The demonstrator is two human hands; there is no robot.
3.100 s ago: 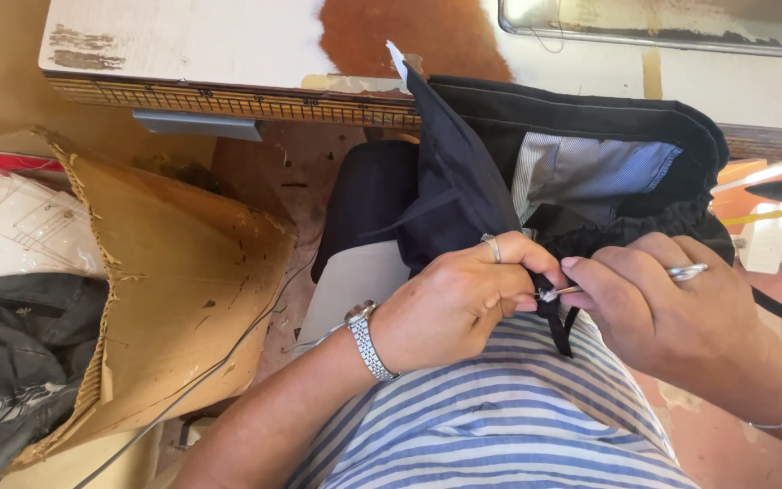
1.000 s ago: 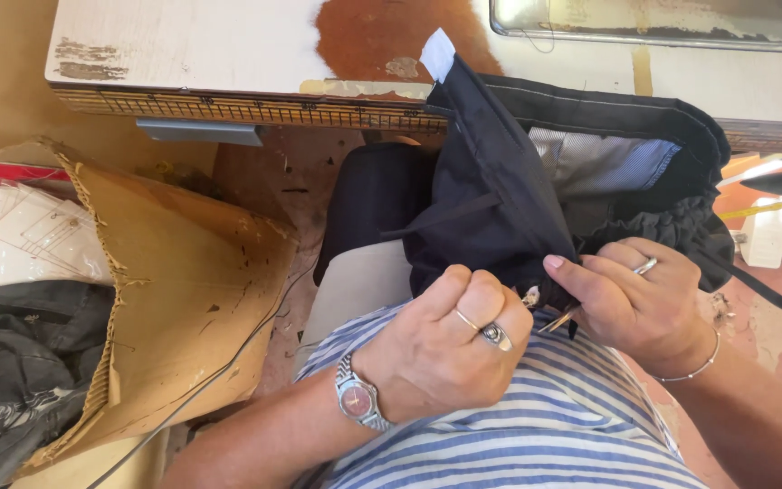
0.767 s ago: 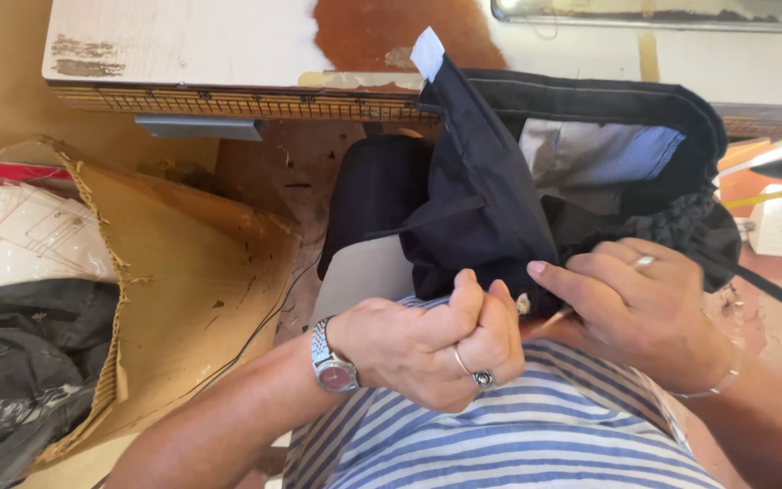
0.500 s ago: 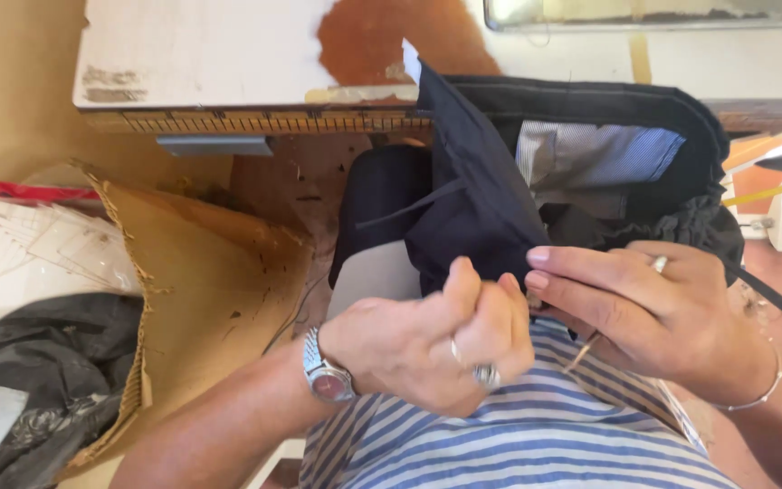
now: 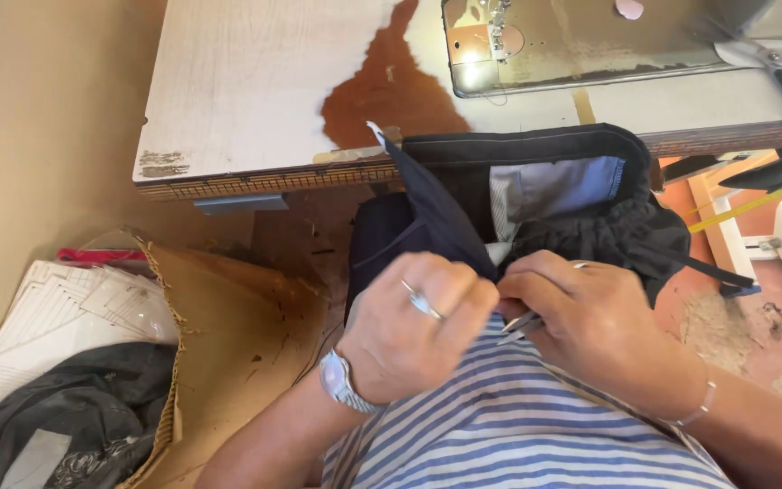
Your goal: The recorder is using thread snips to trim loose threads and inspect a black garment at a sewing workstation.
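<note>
A dark navy garment (image 5: 463, 213) with a pale lining hangs from the front edge of the sewing table (image 5: 255, 91) into my lap. My left hand (image 5: 414, 326), with a ring and a wristwatch, pinches a fold of the garment near its gathered waistband. Touching it on the right, my right hand (image 5: 590, 321) grips the same fabric and a small metal tool (image 5: 522, 323) whose tips poke out under the fingers. A thin dark cord (image 5: 708, 272) trails off the garment to the right.
A sewing machine bed (image 5: 581, 41) is set into the table top, with scissors (image 5: 776, 54) at the far right. A torn cardboard box (image 5: 228, 335) holding dark cloth (image 5: 65, 426) and white paper patterns (image 5: 65, 317) stands on the floor at left. A yellow tape measure (image 5: 753, 201) crosses at right.
My hands have drawn closer together on the waistband, the left one rolling over the fold. The view has tilted up, showing more of the table and the machine bed.
</note>
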